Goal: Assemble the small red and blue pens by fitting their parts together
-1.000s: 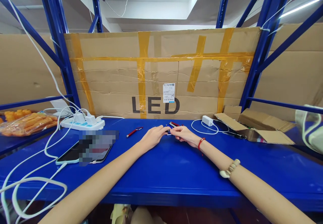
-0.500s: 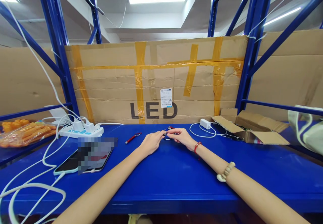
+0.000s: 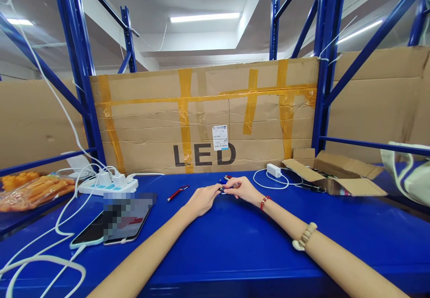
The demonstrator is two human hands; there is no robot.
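Note:
My left hand [image 3: 201, 198] and my right hand [image 3: 242, 189] meet at the middle of the blue shelf top [image 3: 235, 244]. Together they pinch a small dark pen-like item [image 3: 222, 188] between their fingertips; most of it is hidden by the fingers. Just behind the hands lie a few more small pens [image 3: 227, 178], red and dark. A single red pen [image 3: 178, 192] lies apart to the left of my left hand. My right wrist wears a red string and, further up the arm, a bead bracelet.
A phone on a cable [image 3: 116, 224] and a white power strip [image 3: 109, 183] with several plugs are at left. An orange-filled bag [image 3: 32, 190] sits far left. A white charger [image 3: 274, 170] and an open cardboard box [image 3: 336, 177] are at right. A taped "LED" cardboard sheet [image 3: 201, 118] backs the shelf.
The camera has tilted upward, so everything sits lower in view. Both hands stay together on the small pen at the shelf's middle, with only slight finger shifts.

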